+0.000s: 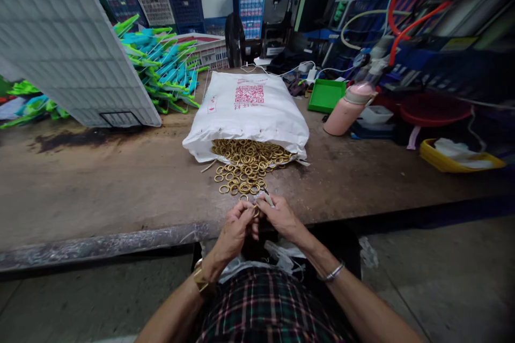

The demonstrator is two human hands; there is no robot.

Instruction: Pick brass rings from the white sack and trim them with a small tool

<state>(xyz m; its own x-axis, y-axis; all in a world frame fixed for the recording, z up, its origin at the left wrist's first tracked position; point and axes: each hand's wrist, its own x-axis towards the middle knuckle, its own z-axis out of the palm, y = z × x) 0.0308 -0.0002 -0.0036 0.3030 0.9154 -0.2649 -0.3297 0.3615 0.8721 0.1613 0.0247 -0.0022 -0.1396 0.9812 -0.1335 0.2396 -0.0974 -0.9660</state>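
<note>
Brass-coloured rings (246,163) spill from the mouth of a white sack (249,112) lying on its side on the worktop (120,187), and most of them still sit in that heap or inside the bag, so I judge the bulk of the work lies ahead of me. I cannot see any finished pile from here; a clear plastic bag (277,257) hangs below the worktop edge by my lap, but what it holds is hidden.

Both hands meet just in front of the loose rings at the near edge. My left hand (235,230) has its fingers curled inward and pressed together around a single ring (255,209), which shows as a small glint between the two hands. My right hand (281,217) pinches a small pale piece (266,198) against that same ring; what the piece is I cannot tell, it is too small. The nearest loose rings lie just beyond my fingertips, almost touching them, and the sack mouth is a little farther on.

A pink bottle (348,110) and a green tray (325,95) stand off to the right, well apart from my hands.
</note>
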